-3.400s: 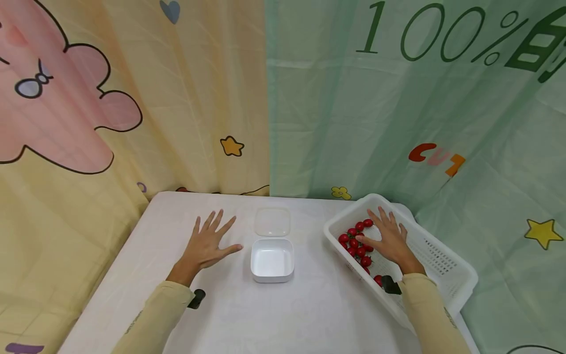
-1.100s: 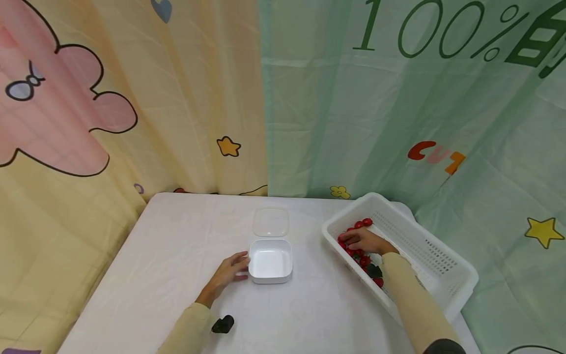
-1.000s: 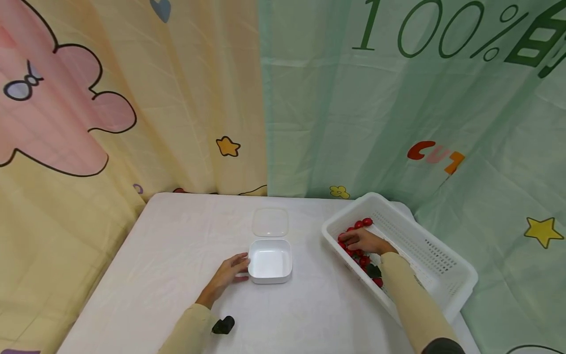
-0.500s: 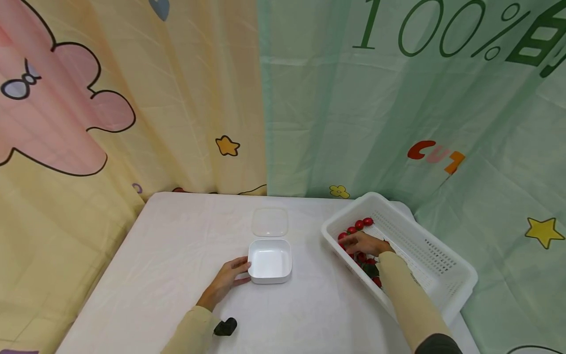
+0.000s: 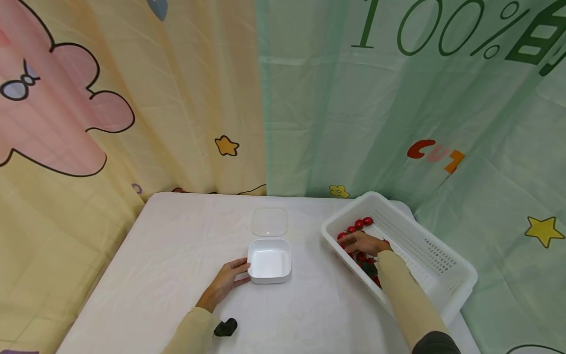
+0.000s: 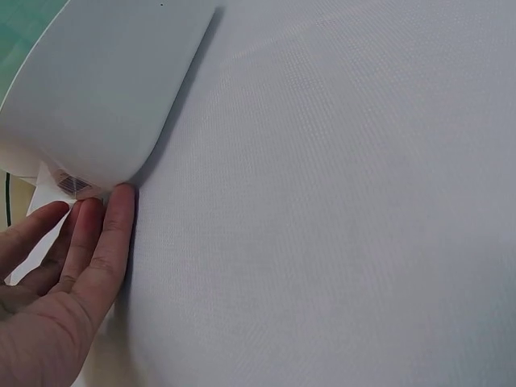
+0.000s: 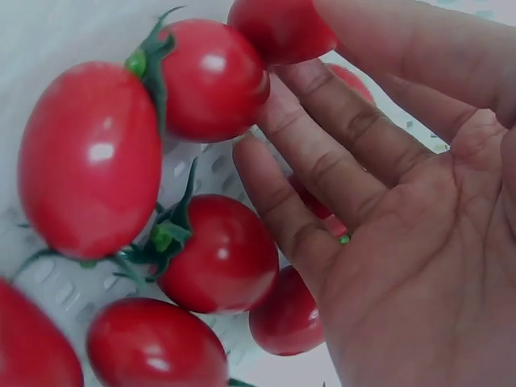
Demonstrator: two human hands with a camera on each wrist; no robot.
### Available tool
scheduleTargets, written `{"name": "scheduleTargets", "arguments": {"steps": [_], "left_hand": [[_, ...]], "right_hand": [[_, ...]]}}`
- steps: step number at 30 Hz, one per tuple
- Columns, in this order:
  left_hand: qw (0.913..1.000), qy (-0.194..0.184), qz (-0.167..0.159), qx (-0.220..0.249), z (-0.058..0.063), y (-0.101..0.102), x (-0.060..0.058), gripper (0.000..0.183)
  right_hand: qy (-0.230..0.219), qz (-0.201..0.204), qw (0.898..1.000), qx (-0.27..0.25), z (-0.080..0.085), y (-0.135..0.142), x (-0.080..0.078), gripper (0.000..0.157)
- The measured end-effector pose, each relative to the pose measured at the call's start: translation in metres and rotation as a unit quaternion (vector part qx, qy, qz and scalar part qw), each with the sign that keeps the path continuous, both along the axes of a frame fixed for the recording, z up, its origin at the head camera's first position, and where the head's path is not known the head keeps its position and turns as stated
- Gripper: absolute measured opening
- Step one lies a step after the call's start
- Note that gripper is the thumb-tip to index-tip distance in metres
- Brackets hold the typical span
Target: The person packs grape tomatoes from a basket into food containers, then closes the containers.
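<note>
A small white square box [image 5: 269, 280] stands on the white table, its inside bare. My left hand [image 5: 225, 282] rests against the box's left side. In the left wrist view the fingertips [image 6: 121, 197] touch the box wall near its bottom edge, the fingers fairly straight. My right hand [image 5: 364, 242] reaches into a white plastic basket [image 5: 446, 260] among red cherry tomatoes [image 5: 359, 224]. In the right wrist view, thumb and fingers pinch one cherry tomato [image 7: 282, 28] at the top; part of the grip is hidden. Several others with green stems lie beside the fingers.
A clear flat lid [image 5: 269, 222] lies on the table [image 5: 185, 231] just behind the box. The long basket slants along the table's right side, its near wall between box and tomatoes. Printed curtains [image 5: 309, 123] hang close behind and beside the table.
Both hands have come down from spread poses: the left to the box's side, the right into the tomatoes. Over the last half second they have barely shifted.
</note>
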State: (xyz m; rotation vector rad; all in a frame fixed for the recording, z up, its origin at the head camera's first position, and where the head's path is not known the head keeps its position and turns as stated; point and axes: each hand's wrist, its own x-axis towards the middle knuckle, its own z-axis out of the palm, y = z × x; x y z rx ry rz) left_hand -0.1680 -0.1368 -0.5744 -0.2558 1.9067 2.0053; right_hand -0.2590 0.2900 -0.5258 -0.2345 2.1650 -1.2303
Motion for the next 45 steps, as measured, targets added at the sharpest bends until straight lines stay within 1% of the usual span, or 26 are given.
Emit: {"name": "scheduleTargets", "arguments": {"steps": [6, 9, 16, 21, 25, 28, 34, 39, 45], "left_hand": [[1.0000, -0.002, 0.003, -0.004, 0.002, 0.002, 0.001, 0.049], [1.0000, -0.002, 0.003, -0.008, 0.002, 0.002, 0.001, 0.049], [0.9999, -0.004, -0.003, -0.011, 0.001, 0.001, 0.000, 0.048], [0.9999, -0.009, -0.004, -0.013, 0.000, 0.002, 0.001, 0.048], [0.9999, -0.009, -0.004, -0.011, 0.000, 0.001, 0.002, 0.048], [0.9999, -0.006, -0.007, -0.008, 0.000, 0.001, 0.001, 0.049], [0.9998, -0.007, -0.014, -0.011, -0.002, -0.001, 0.001, 0.053], [0.9998, -0.008, -0.019, -0.008, -0.003, -0.001, 0.001, 0.052], [0.9998, -0.003, -0.019, -0.005, -0.001, 0.000, 0.000, 0.050]], "right_hand": [[0.000, 0.003, 1.000, -0.013, 0.001, 0.001, -0.002, 0.038], [0.002, 0.003, 1.000, -0.009, 0.002, 0.001, -0.002, 0.038], [0.009, 0.004, 1.000, -0.014, 0.001, 0.003, -0.003, 0.035], [0.009, 0.004, 1.000, -0.024, 0.001, 0.003, -0.001, 0.038], [0.014, 0.005, 1.000, -0.021, 0.007, 0.003, 0.001, 0.041], [0.020, -0.002, 1.000, -0.017, 0.013, 0.002, 0.003, 0.041], [0.019, -0.017, 0.999, -0.030, 0.021, 0.001, 0.007, 0.040], [0.035, -0.020, 0.999, -0.023, 0.026, 0.000, 0.013, 0.040], [0.042, -0.049, 0.998, -0.014, 0.033, 0.001, 0.018, 0.043]]}}
